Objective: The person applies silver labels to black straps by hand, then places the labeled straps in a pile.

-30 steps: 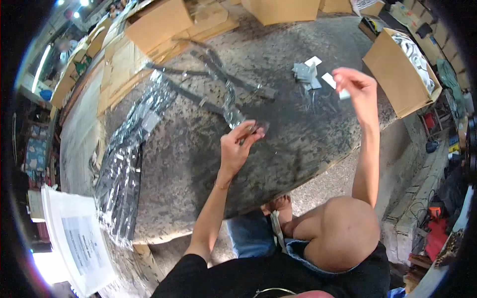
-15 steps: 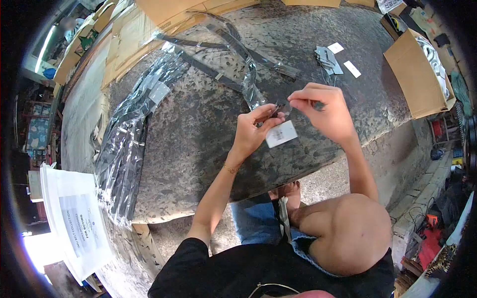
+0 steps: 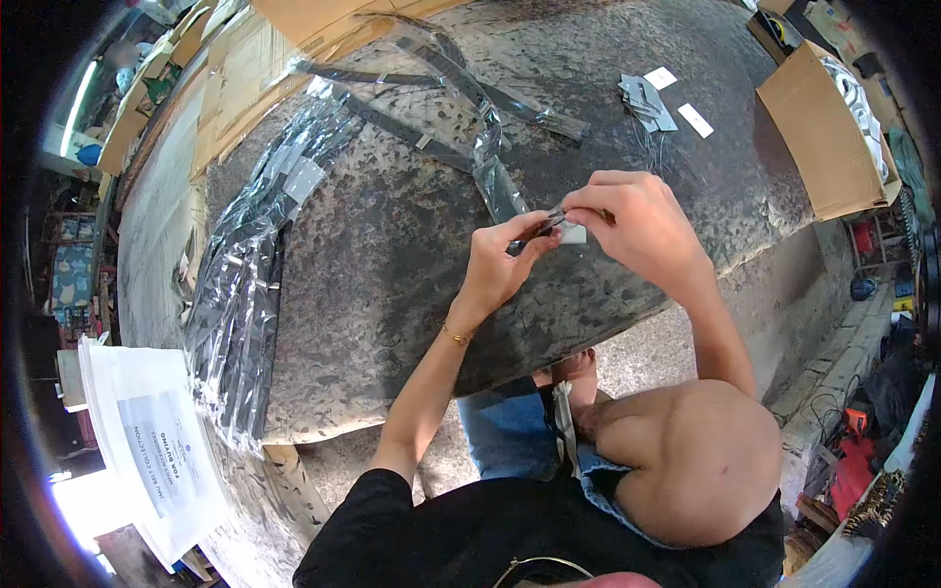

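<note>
My left hand [image 3: 500, 263] pinches the end of a dark strap [image 3: 530, 235] over the near part of the worktable. Fingers of my right hand [image 3: 637, 223] are closed on the same end, close to the left fingertips. A white tag [image 3: 571, 234] hangs between the hands, partly hidden by the fingers. Beyond them, a plastic-wrapped dark strap [image 3: 495, 176] runs away over the table, with other wrapped straps [image 3: 387, 116] crossing near it.
Many wrapped straps [image 3: 240, 294] lie piled at the left. Grey tags [image 3: 645, 101] with strings and white cards [image 3: 695, 121] lie at upper right, near an open cardboard box [image 3: 823, 147]. A white labelled container [image 3: 147, 431] stands at lower left.
The white tag has swung up and is now mostly behind my fingers. My right hand has come slightly lower and closer against the strap end.
</note>
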A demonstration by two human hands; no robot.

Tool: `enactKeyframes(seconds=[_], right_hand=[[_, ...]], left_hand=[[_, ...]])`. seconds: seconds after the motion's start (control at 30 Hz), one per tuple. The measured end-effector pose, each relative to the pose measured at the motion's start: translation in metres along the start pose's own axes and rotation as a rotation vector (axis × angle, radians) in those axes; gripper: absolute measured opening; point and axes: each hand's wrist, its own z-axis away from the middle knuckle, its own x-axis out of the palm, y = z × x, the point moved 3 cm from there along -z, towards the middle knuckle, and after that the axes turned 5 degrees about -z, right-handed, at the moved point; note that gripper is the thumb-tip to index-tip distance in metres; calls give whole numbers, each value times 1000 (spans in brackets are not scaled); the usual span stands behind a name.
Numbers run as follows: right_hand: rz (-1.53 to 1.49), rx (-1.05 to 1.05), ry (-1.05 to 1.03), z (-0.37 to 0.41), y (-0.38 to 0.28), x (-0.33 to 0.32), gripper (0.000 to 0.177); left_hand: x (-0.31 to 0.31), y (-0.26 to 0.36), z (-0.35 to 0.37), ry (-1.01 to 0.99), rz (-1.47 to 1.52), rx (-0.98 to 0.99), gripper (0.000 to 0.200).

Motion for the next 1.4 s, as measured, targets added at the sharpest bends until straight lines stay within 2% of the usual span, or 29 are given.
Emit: enactKeyframes(seconds=[0.07,0.13,0.2,0.27,0.33,0.47,0.53,0.57,0.67,0.73,0.77,0.87,0.93,1.0,1.03,1.07,1.13,1.17,1.2,1.27,1.3,1.4], right_hand=[[-117,73,-103,-2,4,1,10],[-186,108,-124,-4,8,1,10],[-252,138,-142,-4,9,1,11],[-248,73,-4,-3,6,-3,9],[-253,62,4,-3,7,-7,8],[-239,49,45,-3,7,-14,7],[-222,40,116,-4,8,-22,7],[-204,30,184,-3,8,-26,7],[-225,71,211,-4,5,-33,7],[-195,27,216,-3,4,-26,7],[-166,-14,217,-3,4,-24,7],[-165,-15,194,-6,1,-20,7],[-182,-14,193,-8,-4,-18,6],[-192,-18,193,-10,-7,-20,6],[-204,-24,209,-11,-7,-24,6],[-216,-27,226,-12,-8,-28,7],[-154,-33,298,-12,-4,-42,7],[-95,-33,367,-11,0,-50,8],[-84,-19,378,-9,4,-55,8],[-96,135,403,-7,18,-60,9],[-191,164,475,-7,29,-58,11],[-260,262,489,-7,46,-58,12]], left_hand=[[1,2,3,4,-67,32,27],[1,1,3,25,-99,84,26],[0,-5,4,33,-123,54,25],[-1,-11,4,45,-143,25,23],[-8,-8,2,52,-394,214,18],[-16,-11,1,24,-387,210,14],[-21,-12,2,84,-465,283,17],[-25,-14,1,82,-466,285,17],[-44,-23,1,77,-620,238,21],[-48,-23,-2,-64,-872,231,29],[-48,-23,-4,-65,-874,237,29],[-43,27,-13,-58,-720,213,55],[-33,63,-26,-57,-637,254,60],[-16,76,-38,3,-252,234,50],[-4,74,-46,-24,-126,255,41],[-1,70,-49,-24,-125,259,41],[11,58,-55,-236,114,-58,30],[11,58,-56,-250,-93,9,21],[11,57,-58,-268,-88,16,21],[9,50,-59,-268,90,-70,16],[6,51,-60,-235,112,-88,11],[-1,49,-64,-214,181,-131,13]])
